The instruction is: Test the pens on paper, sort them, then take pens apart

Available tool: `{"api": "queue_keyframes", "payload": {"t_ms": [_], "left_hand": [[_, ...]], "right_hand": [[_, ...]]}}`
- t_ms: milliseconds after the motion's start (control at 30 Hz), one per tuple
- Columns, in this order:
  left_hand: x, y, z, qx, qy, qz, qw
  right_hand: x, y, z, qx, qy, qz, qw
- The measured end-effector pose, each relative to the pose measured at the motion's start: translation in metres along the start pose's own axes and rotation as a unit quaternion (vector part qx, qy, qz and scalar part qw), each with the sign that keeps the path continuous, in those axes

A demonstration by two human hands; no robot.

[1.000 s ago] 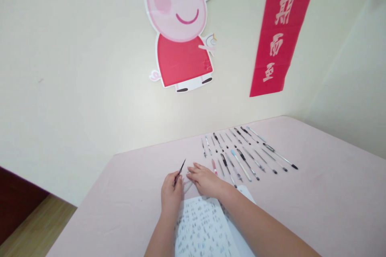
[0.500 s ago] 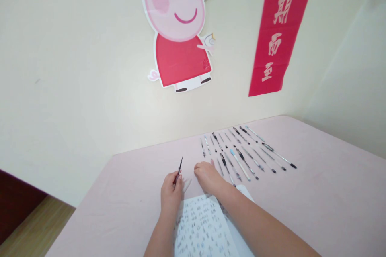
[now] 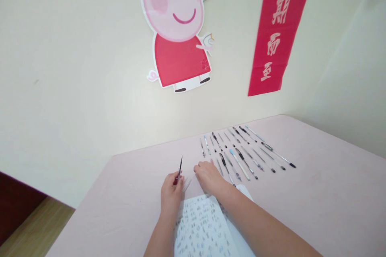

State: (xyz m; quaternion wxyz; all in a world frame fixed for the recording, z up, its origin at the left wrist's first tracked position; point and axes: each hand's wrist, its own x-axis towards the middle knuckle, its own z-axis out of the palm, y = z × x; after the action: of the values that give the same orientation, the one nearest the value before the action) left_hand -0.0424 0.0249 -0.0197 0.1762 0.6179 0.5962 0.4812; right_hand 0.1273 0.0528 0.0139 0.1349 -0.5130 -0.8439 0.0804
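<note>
My left hand (image 3: 171, 192) is closed around a slim dark pen (image 3: 181, 164), whose thin end points up and away from me. Beside it, my right hand (image 3: 208, 176) rests low over the table with its fingers curled together; whatever they may hold is hidden. Just right of that hand lies a row of pens and refills, among them a pen with a light blue end (image 3: 239, 164) and a black-gripped pen (image 3: 246, 164). Below both hands is a sheet of handwritten paper (image 3: 202, 225), partly covered by my right forearm.
A second row of pens and refills lies farther back, with a black-gripped pen (image 3: 217, 142) in it. One long pen (image 3: 279, 155) lies at the right. The pink-covered table (image 3: 316, 192) meets a wall bearing a cartoon pig cutout (image 3: 182, 62) and a red banner (image 3: 279, 28).
Both hands stay almost in place, with the pen still in the left. The fingers of my right hand have shifted only slightly, and the view has moved a little.
</note>
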Motion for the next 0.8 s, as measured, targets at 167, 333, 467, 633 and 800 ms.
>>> {"api": "queue_keyframes", "payload": {"t_ms": [167, 333, 467, 633, 800], "left_hand": [[0.000, -0.001, 0.000, -0.004, -0.004, 0.012, 1.000], [-0.001, -0.003, 0.001, 0.010, -0.013, 0.019, 1.000], [-0.002, -0.003, 0.001, 0.023, -0.024, 0.024, 0.999], [-0.002, 0.002, 0.000, 0.033, -0.043, 0.025, 0.998], [-0.002, 0.005, 0.000, 0.038, -0.050, 0.022, 0.998]], "right_hand": [[0.004, 0.004, -0.001, 0.185, 0.105, 0.016, 0.977], [0.015, 0.010, 0.007, 0.492, 0.147, 0.060, 0.856], [0.018, 0.012, 0.001, 0.647, 0.136, 0.068, 0.747], [0.016, 0.009, -0.011, 0.707, 0.166, 0.055, 0.685], [0.015, 0.006, -0.014, 0.703, 0.170, 0.051, 0.689]]}}
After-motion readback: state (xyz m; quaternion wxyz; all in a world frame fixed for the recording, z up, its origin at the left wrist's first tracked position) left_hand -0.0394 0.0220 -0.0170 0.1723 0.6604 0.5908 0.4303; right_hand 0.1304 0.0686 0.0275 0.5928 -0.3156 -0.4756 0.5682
